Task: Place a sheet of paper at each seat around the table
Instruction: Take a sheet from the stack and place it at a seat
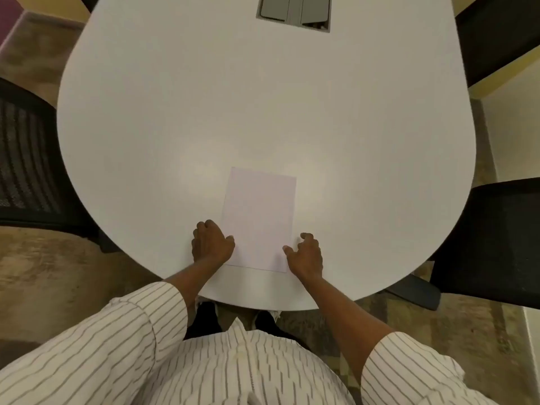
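Both hands rest on the near end of the white tabletop (pixel 263 97), one at each lower corner of a sheet of paper (pixel 258 217) that lies flat, its long side running away from the person. From the head camera, the left hand (pixel 211 244) sits with fingers curled, its thumb touching the sheet's left edge; the right hand (pixel 305 254) has its fingers loosely spread and its thumb on the right edge. Neither hand grips anything: both are empty and only steady the sheet from its sides. The sheet lies just inside the rounded near rim, tilted very slightly against it. A black mesh chair (pixel 26 159) stands at the left side and another black chair (pixel 496 238) at the right, with no paper visible on the tabletop before either of them; a grey cable hatch (pixel 293 11) sits far up the middle. This looks like the squaring-off of one sheet at the end seat. To do it well, the hands should nudge the sheet straight with light, even pressure, then lift straight up so the paper does not slide or curl.
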Demonstrator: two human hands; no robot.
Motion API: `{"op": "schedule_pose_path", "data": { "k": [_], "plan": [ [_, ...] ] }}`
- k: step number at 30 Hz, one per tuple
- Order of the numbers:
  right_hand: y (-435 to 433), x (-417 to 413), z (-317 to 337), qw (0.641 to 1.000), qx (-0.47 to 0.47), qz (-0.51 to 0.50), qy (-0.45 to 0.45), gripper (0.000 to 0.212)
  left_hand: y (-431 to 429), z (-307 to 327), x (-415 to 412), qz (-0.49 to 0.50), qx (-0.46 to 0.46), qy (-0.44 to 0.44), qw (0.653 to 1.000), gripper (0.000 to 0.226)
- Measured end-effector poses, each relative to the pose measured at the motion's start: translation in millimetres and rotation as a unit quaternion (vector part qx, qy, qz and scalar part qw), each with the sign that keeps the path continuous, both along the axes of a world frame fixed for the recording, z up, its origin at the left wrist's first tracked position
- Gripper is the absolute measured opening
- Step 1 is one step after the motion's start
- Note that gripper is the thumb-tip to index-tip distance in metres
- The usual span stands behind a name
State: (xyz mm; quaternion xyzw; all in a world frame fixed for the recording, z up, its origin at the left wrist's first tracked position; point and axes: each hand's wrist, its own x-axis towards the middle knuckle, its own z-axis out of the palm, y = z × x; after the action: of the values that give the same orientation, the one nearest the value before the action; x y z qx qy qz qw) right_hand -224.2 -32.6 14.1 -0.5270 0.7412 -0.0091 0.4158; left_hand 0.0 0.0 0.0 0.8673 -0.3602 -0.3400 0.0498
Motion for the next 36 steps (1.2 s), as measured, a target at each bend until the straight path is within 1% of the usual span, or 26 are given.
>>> {"op": "schedule_pose_path", "data": {
  "k": [2, 5, 11, 18, 21, 23, 27, 31, 36],
  "plan": [
    [-3, 2, -2, 1.000, 0.002, -0.006, 0.002, 0.068, -1, 1, 2, 0.012, 0.028, -0.008, 0.999, 0.058],
    [-4, 3, -6, 1.000, 0.018, -0.011, 0.008, 0.063, 0, -1, 5, 0.008, 0.047, -0.010, 0.999, 0.061],
    [-4, 6, -16, 0.998, 0.037, -0.056, -0.005, 0.052, 0, -7, 3, 0.036, 0.050, 0.020, 0.998, 0.063],
    [-5, 2, -24, 0.992, 0.042, -0.119, -0.029, 0.037, -2, -10, 0, 0.063, 0.041, 0.016, 0.997, 0.059],
    [-4, 2, -27, 0.987, 0.049, -0.142, -0.048, 0.024, -1, -10, 1, 0.071, 0.024, 0.016, 0.997, 0.052],
    [-3, 1, -29, 0.986, 0.048, -0.151, -0.053, 0.020, 1, -11, 1, 0.074, 0.011, 0.020, 0.997, 0.046],
    [-2, -1, -32, 0.984, 0.035, -0.168, -0.055, 0.019, 4, -12, 4, 0.076, -0.010, 0.031, 0.997, 0.033],
    [-2, -4, -33, 0.987, 0.024, -0.156, -0.037, 0.018, 6, -13, 6, 0.084, -0.041, 0.036, 0.995, 0.020],
    [-5, -9, -30, 0.988, 0.006, -0.151, -0.017, 0.023, 6, -10, 6, 0.101, -0.069, 0.054, 0.991, 0.015]
  ]
}}
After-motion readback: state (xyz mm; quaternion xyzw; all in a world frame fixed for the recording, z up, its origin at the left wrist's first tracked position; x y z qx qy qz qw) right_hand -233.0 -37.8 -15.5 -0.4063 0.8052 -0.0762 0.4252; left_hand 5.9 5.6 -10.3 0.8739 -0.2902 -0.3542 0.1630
